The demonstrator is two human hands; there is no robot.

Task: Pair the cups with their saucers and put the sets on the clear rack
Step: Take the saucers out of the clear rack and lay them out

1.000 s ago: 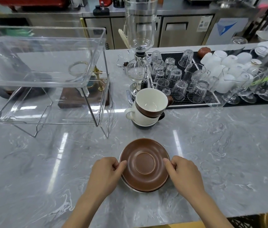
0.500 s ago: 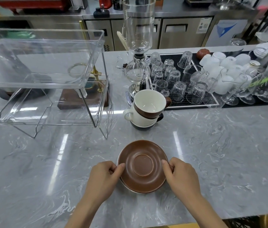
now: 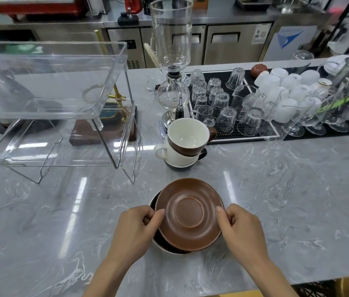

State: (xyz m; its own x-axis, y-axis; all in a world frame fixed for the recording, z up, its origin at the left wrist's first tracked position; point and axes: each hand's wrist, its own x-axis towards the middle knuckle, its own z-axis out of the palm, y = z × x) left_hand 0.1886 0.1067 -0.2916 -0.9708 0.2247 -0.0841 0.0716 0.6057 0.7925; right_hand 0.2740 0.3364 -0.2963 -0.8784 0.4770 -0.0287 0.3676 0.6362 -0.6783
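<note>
Saucers sit stacked on the table (image 3: 298, 200) just in front of the person, and the brown saucer (image 3: 189, 214) on top is tilted, its far edge raised off the dark saucer (image 3: 158, 241) beneath, with a white rim showing under that. The left hand (image 3: 135, 228) pinches the brown saucer's left rim with curled fingers; the right hand (image 3: 242, 230) pinches the right rim the same way. Neither hand has hold of anything else.

Glazed rims held only by fingertips could slip, and the brown saucer would then drop onto the stack and chip, or drag the dark saucer sideways with it. Beyond the saucers stands a pile of three cups (image 3: 183, 144), the top brown one leaning; a saucer carried forward too low could knock it over.

Left of the cups, the clear rack (image 3: 51, 99) is still empty, with its near legs close to the route. Right of the cups, a mat of upturned glasses (image 3: 229, 106) crowds the far side. Bare table lies open to both sides of the saucers, so I judge setting them apart there is safest.
</note>
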